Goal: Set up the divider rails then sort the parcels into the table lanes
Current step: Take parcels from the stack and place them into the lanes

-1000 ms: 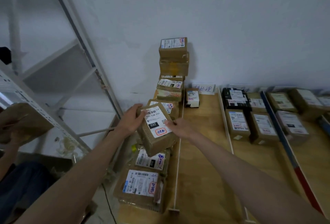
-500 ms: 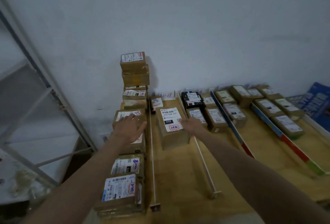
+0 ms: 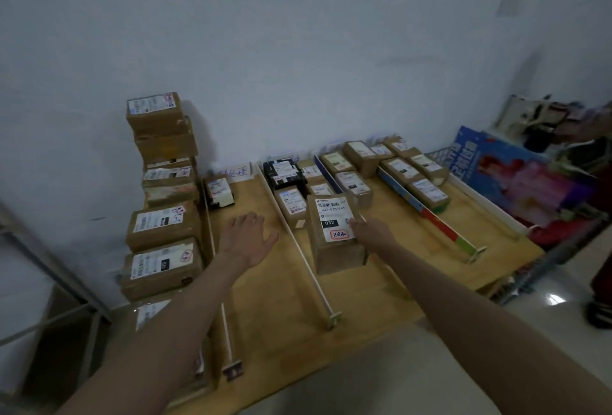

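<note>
1. Two hands out over wooden surface (image 3: 374, 292), split into lanes by white divider rails (image 3: 308, 262)
2. Right hand (image 3: 372, 232) at right edge of labelled brown parcel (image 3: 334, 232), fingers on its label side; curled or straight, cannot tell
3. Parcel in third lane from left, just in front of smaller parcels (image 3: 291, 202)
4. Left hand (image 3: 246, 237) above second lane, fingers spread apart, holding nothing
5. Stacked boxes (image 3: 162, 153) in leftmost lane against wall
</note>
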{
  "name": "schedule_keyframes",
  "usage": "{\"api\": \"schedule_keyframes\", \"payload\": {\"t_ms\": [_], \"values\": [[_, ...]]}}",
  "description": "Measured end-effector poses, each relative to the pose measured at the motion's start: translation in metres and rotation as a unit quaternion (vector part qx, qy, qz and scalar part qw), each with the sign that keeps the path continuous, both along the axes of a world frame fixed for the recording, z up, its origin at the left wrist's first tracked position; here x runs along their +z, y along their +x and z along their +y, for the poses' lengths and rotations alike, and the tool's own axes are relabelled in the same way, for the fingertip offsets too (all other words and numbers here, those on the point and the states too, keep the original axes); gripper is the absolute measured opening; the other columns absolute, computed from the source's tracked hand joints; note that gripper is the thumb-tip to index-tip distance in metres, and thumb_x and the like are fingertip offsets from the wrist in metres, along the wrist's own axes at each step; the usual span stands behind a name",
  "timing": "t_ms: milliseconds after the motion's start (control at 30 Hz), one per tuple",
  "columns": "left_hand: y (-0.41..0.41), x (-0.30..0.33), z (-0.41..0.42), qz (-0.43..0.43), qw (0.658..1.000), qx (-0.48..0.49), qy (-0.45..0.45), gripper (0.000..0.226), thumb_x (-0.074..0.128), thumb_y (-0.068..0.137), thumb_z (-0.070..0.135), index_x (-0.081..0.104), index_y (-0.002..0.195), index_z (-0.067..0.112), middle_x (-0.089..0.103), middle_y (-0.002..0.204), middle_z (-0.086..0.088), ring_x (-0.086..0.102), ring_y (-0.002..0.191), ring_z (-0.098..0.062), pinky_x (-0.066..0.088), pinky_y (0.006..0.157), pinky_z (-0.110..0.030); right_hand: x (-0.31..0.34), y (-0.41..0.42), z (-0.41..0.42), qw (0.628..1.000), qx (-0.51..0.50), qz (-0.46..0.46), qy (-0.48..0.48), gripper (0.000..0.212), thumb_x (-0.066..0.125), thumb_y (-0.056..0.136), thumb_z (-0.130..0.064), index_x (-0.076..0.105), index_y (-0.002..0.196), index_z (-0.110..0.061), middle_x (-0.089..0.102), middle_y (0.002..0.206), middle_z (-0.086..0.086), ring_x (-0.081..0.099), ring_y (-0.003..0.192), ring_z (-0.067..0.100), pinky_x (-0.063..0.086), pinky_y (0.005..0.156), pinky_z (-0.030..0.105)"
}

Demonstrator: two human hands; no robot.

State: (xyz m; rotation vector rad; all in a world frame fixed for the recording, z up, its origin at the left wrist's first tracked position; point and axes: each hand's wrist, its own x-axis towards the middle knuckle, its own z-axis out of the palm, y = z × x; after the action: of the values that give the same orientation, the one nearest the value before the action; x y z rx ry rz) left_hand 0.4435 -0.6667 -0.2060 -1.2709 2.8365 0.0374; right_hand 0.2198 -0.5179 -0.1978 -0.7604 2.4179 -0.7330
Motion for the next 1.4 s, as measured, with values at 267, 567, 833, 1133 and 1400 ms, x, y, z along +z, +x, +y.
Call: {"api": "schedule_keyframes", "payload": {"t_ms": [267, 567, 833, 1133, 1400], "values": [[-0.093, -0.004, 0.041, -0.001, 0.999, -0.043, 0.02, 0.063, 0.028, 0.1, 0.056, 0.039, 0.147, 0.017, 0.041, 0.151, -0.007, 0.04, 0.137, -0.025, 0.028, 0.115, -0.04, -0.014, -0.088, 0.058, 0.997, -0.072, -0.029, 0.008, 0.057, 0.045, 0.1, -0.048, 0.057, 0.127, 0.0, 0.061, 0.124, 0.015, 0.06, 0.107, 0.028, 0.052, 0.09, 0.04], [-0.242, -0.019, 0.096, -0.016, 0.999, -0.038, 0.024, 0.065, 0.027, 0.1, 0.056, 0.036, 0.149, 0.015, 0.041, 0.151, -0.008, 0.039, 0.138, -0.027, 0.025, 0.117, -0.041, -0.019, -0.227, 0.118, 0.998, -0.048, 0.012, 0.026, 0.055, 0.04, 0.103, -0.045, 0.063, 0.117, 0.003, 0.064, 0.123, 0.019, 0.059, 0.114, 0.033, 0.047, 0.098, 0.041], [-0.324, -0.032, 0.118, -0.017, 1.0, -0.01, 0.024, 0.065, 0.027, 0.101, 0.055, 0.034, 0.15, 0.012, 0.037, 0.154, -0.008, 0.035, 0.14, -0.027, 0.025, 0.117, -0.039, -0.035, -0.314, 0.129, 1.0, -0.021, -0.001, 0.011, 0.05, 0.04, 0.103, -0.042, 0.065, 0.108, 0.001, 0.068, 0.11, 0.017, 0.063, 0.101, 0.029, 0.051, 0.091, 0.041], [-0.391, -0.058, 0.068, -0.003, 0.999, 0.015, 0.038, 0.062, 0.03, 0.1, 0.053, 0.039, 0.146, 0.013, 0.045, 0.147, -0.008, 0.043, 0.134, -0.027, 0.03, 0.115, -0.042, -0.065, -0.385, 0.067, 0.999, 0.004, -0.033, 0.003, 0.051, 0.043, 0.103, -0.041, 0.065, 0.115, 0.004, 0.068, 0.114, 0.018, 0.064, 0.106, 0.03, 0.053, 0.092, 0.041], [-0.457, -0.096, -0.001, 0.004, 0.995, 0.045, 0.085, 0.06, 0.031, 0.1, 0.052, 0.044, 0.142, 0.011, 0.045, 0.146, -0.009, 0.045, 0.132, -0.028, 0.031, 0.114, -0.04, -0.097, -0.445, -0.015, 0.997, 0.048, -0.056, 0.006, 0.051, 0.04, 0.104, -0.038, 0.06, 0.123, 0.006, 0.061, 0.123, 0.021, 0.06, 0.113, 0.032, 0.051, 0.098, 0.046]]}}
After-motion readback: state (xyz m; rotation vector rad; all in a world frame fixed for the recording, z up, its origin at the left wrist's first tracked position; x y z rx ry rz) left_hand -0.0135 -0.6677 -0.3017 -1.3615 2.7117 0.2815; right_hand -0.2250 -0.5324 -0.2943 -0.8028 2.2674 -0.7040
